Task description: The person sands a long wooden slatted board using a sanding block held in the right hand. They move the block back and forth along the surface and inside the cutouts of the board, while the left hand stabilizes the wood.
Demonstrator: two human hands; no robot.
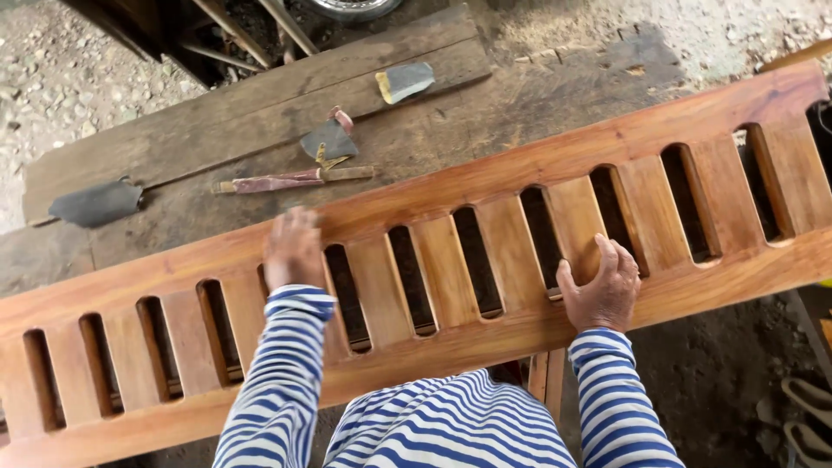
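A long slatted panel of reddish-brown wood (451,199) lies across the work surface, running from lower left to upper right. My left hand (293,250) rests flat on its upper rail and a slat; the hand is blurred, so I cannot see whether it holds anything. My right hand (602,289) presses on a slat near the lower rail, with its fingers bent over the edge of a slot. Both arms wear blue-and-white striped sleeves.
Behind the panel lie rough grey planks (260,113) with folded pieces of sandpaper (95,203) (405,82) (328,140) and a thin stick wrapped in sandpaper (290,179). Gravel ground lies at the left and at the far right. Sandals (806,416) sit at the lower right.
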